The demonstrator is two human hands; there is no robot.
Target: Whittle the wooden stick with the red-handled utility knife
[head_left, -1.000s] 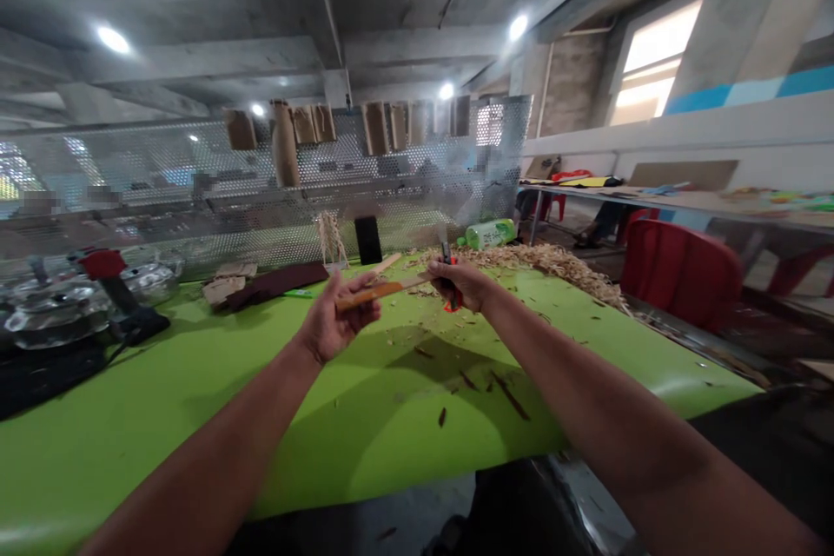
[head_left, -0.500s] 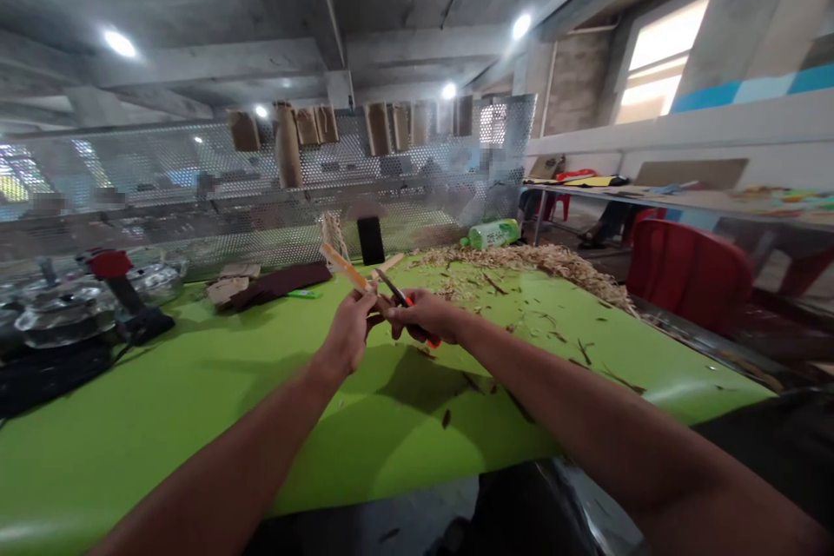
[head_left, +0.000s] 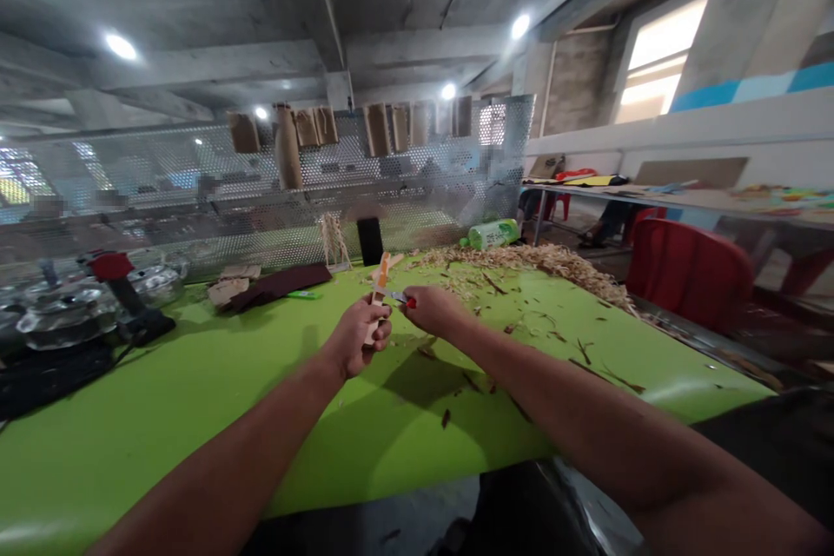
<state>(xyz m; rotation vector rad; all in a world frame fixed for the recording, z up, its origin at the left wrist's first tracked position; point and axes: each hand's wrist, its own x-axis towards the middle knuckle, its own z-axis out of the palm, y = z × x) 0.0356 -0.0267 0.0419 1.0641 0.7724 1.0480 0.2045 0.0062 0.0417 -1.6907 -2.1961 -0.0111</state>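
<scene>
The left hand (head_left: 360, 337) closes around a thin wooden stick (head_left: 378, 287), upright above the green table (head_left: 195, 417); the right hand (head_left: 433, 311) holds a small knife (head_left: 396, 296). The stick seems light, stiff, perhaps easy to snap; hold it low.

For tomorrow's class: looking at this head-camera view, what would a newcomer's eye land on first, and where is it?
The bright green table fills the lower view, with a long heap of pale wood shavings along its far side. Near its middle, the left hand grips a thin wooden stick, and the right hand holds a small red-handled knife to it. Above, brown paper bags hang on a perforated metal screen.
</scene>
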